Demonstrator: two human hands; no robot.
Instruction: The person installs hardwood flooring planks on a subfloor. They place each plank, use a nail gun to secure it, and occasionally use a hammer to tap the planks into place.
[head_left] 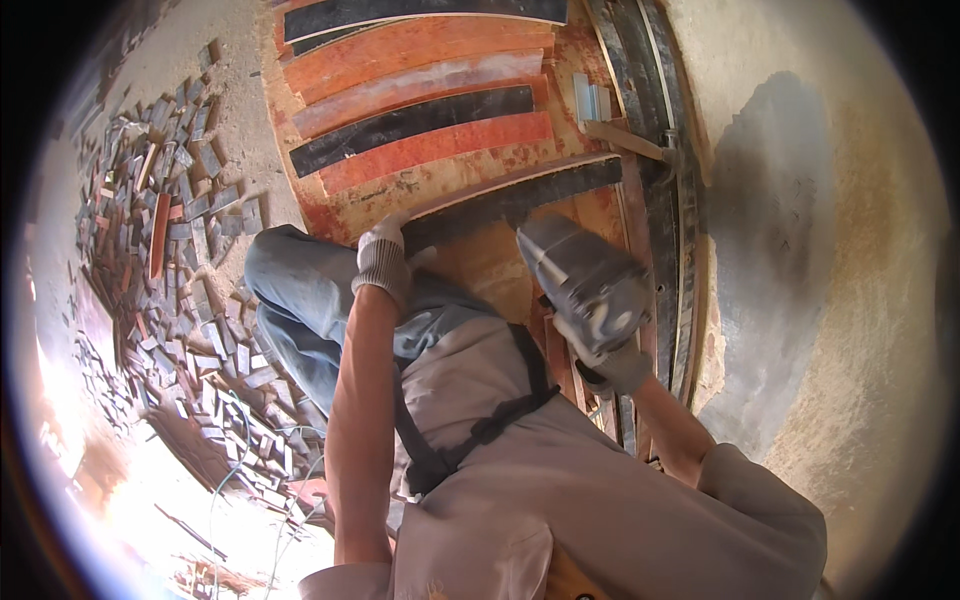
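My left hand (382, 258), in a pale knit glove, closes on the left end of a long black-faced wooden strip (520, 200). The strip lies slanted across the boards in front of my knees. My right hand (622, 368), also gloved, is wrapped round the rear of a bulky grey power tool (590, 275). Motion blurs the tool, so its exact kind is unclear. Its front end is close to the near edge of the strip; whether they touch I cannot tell.
Several orange and black strips (430, 135) lie farther ahead on a stained wooden board (400, 195). Long dark rails (683, 250) run along the right, with a small wooden piece (625, 140) against them. Many small offcuts (200, 220) litter the floor at left, near a thin cable (245, 440).
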